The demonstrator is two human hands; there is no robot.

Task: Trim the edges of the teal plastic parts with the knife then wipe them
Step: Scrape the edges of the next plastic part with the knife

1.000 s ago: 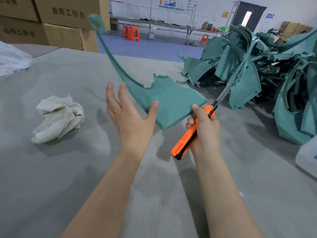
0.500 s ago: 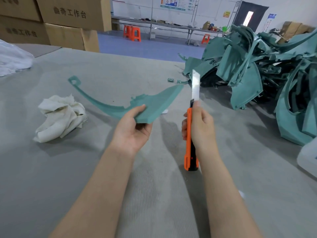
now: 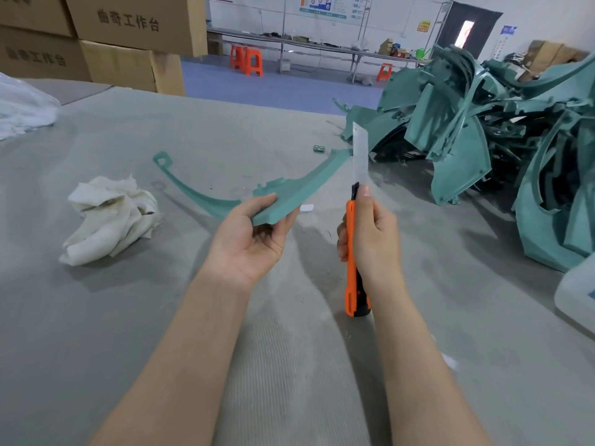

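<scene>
My left hand (image 3: 249, 239) holds a curved teal plastic part (image 3: 286, 196) by its near edge, thumb on one side and fingers on the other, above the grey table. The part lies nearly flat, its thin hooked end reaching left and its pointed end reaching right towards the blade. My right hand (image 3: 373, 239) grips an orange utility knife (image 3: 354, 252) upright, with the long blade extended upward beside the part's right tip. A crumpled white cloth (image 3: 111, 218) lies on the table to the left.
A large heap of teal plastic parts (image 3: 483, 136) fills the right side of the grey felt table (image 3: 161, 317). Cardboard boxes (image 3: 128, 43) stand at the back left. A white plastic bag (image 3: 22, 107) sits far left. A white object (image 3: 576, 294) lies at the right edge.
The teal part has swung down from upright to nearly flat, and my left hand now grips its edge. The knife has turned from tilted right to upright.
</scene>
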